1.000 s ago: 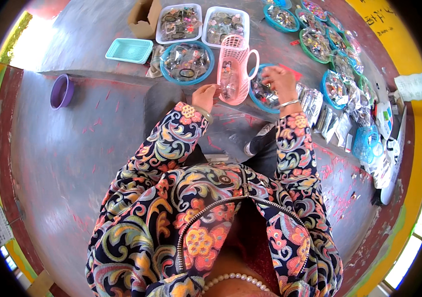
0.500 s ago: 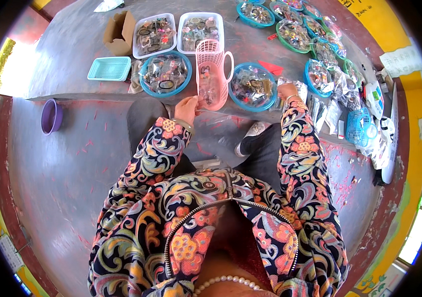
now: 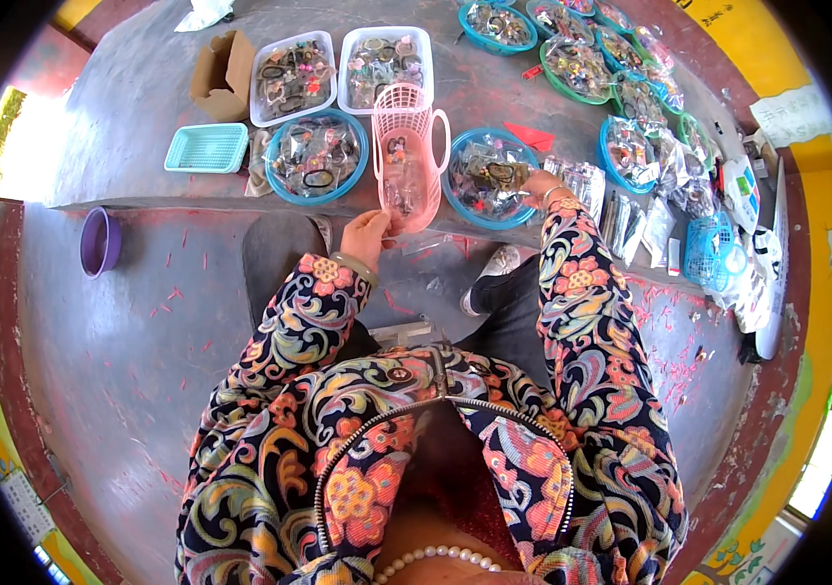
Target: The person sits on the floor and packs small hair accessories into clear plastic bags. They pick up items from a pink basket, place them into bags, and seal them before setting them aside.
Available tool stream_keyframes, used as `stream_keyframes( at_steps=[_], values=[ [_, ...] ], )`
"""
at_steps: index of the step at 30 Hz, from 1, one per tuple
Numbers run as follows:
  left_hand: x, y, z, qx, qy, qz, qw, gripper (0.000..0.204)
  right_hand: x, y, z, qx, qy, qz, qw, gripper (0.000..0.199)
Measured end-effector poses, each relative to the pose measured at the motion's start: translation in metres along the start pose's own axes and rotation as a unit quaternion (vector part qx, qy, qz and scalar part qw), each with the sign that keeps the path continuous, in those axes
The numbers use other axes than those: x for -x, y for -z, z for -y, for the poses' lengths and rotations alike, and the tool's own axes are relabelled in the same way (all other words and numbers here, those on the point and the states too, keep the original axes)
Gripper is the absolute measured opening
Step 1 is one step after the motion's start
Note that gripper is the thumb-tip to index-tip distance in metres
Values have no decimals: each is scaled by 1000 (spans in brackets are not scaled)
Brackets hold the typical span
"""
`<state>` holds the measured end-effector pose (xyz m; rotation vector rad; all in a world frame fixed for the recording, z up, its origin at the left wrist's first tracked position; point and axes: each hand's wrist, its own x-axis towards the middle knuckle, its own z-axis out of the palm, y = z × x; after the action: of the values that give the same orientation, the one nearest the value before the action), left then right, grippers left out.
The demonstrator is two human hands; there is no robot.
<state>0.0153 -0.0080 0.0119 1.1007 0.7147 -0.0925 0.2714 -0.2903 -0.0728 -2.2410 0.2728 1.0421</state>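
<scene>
A pink lattice basket with a tall back and a side handle stands at the near edge of the grey platform. Small clear packets lie in it. My left hand is at its near left corner, fingertips pinched; what they grip is too small to tell. To the right is a round blue basin heaped with clear packets of small accessories. My right hand reaches over its right rim, fingers drawn together beside a brownish packet. Whether they hold that packet is hidden.
Another blue basin of packets stands left of the basket, with two white trays behind. An open carton and a turquoise tray are farther left. Filled basins and plastic bags crowd the right. A purple tub is lower left.
My right hand has moved left, from the packets beside the basin to over its right rim. My left hand has drawn slightly toward me along the pink basket. The view has shifted a little.
</scene>
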Motion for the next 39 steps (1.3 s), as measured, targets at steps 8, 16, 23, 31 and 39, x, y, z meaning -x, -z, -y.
stream_keyframes(
  at_steps=[8, 16, 23, 31, 39],
  values=[
    [3, -9, -4, -6, 29, 10, 1000, 21, -29, -5, -12, 118, -7, -29, 993, 23],
    [5, -12, -5, -8, 36, 32, 999, 23, -43, -27, -18, 373, 60, -182, 908, 34],
    [5, -6, -4, -16, 28, 38, 999, 24, -15, -14, 0, 384, 94, -250, 884, 37],
    [-3, 2, 4, -22, 9, 43, 999, 24, 67, 17, 53, 199, 54, -162, 965, 27],
    [2, 1, -4, 28, 5, 130, 991, 22, 204, -102, 54, -344, 217, 63, 911, 18]
  ],
)
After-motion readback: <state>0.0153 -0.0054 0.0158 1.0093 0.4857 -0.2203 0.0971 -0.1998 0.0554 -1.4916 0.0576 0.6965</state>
